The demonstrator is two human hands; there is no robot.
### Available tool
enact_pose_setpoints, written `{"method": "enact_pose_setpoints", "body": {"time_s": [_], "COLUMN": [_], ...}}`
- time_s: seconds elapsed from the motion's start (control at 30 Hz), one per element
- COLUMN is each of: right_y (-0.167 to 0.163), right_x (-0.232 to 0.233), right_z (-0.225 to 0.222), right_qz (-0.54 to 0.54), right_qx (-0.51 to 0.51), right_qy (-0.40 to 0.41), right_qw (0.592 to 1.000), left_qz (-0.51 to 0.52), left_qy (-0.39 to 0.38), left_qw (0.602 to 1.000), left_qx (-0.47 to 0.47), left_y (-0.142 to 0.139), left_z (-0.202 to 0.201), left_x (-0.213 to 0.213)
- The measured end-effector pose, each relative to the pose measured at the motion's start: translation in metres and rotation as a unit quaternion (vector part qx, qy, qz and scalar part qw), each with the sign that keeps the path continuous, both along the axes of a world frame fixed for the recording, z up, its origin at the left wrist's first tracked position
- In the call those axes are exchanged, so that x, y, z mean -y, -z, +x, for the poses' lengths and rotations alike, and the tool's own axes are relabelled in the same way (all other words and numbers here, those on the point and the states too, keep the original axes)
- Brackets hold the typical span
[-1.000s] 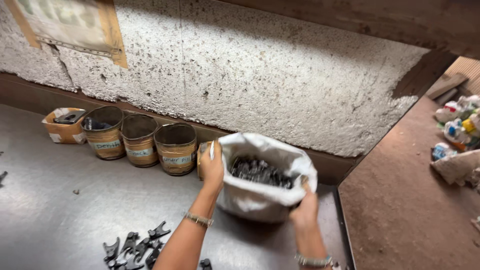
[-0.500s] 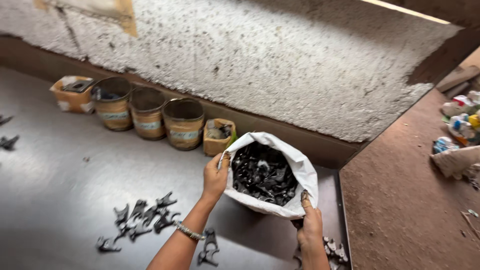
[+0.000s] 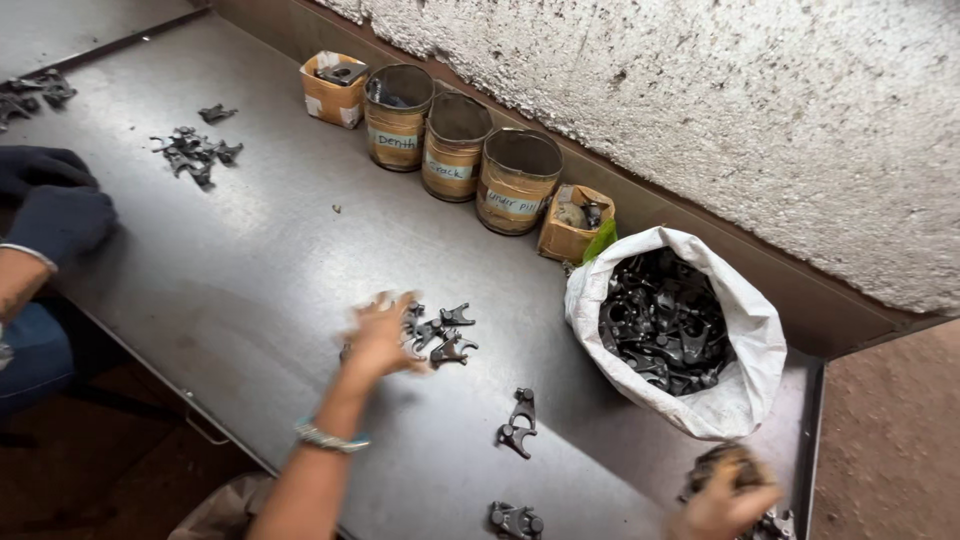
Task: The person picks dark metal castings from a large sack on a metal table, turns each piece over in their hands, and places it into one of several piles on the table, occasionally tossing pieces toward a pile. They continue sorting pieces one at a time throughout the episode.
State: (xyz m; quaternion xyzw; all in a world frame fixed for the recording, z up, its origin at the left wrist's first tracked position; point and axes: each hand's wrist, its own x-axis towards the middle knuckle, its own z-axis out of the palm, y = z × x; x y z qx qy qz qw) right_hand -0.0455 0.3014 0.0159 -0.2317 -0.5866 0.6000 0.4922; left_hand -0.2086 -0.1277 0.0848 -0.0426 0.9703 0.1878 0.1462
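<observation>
I see the left hand (image 3: pixel 380 335) spread flat and blurred over a small heap of dark metal parts (image 3: pixel 440 335) on the grey steel table (image 3: pixel 250 270), its fingers apart and gripping nothing that I can make out. The right hand (image 3: pixel 725 495) sits at the lower edge of the view, near the table's right end, curled around a clump of the same dark parts (image 3: pixel 725 462); the fingers are closed on that clump. Just above it stands a white woven sack (image 3: pixel 740 400), mouth rolled open, filled with more dark parts. One loose forked part (image 3: pixel 518 422) lies between the two hands, and another (image 3: pixel 515 520) lies nearer the table's front edge. Along the rough wall I count three taped tins (image 3: pixel 455 150) in a row, with a small cardboard box (image 3: pixel 335 88) at one end and a second box (image 3: pixel 572 225) at the other. At far left, another person's dark-gloved hand (image 3: pixel 55 205) rests on the table.
</observation>
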Motion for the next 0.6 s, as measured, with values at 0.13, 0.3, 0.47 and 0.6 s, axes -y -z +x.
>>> {"method": "enact_pose_setpoints", "body": {"time_s": [0.13,0.3,0.47,0.6], "right_y": [0.006,-0.017,-0.021,-0.010], "right_x": [0.089,0.170,0.180,0.142], "right_z": [-0.001,-0.055,-0.068,-0.052], "right_qz": [0.207,0.423,0.424,0.265], "right_qx": [0.223,0.360,0.443,0.369], "right_qy": [-0.159,-0.226,-0.223,-0.337], "right_qw": [0.939,0.800,0.758,0.825], "left_qz": [-0.010,0.055,0.026,-0.012], "left_qy": [-0.099,-0.070,0.022,0.086], "left_qw": [0.988,0.991,0.993,0.991], "left_qx": [0.119,0.101,0.110,0.099], "left_y": [-0.001,-0.001,-0.011,-0.003], "left_z": [0.014,-0.010,-0.030,-0.024], "left_x": [0.064,0.042,0.001,-0.020]}}
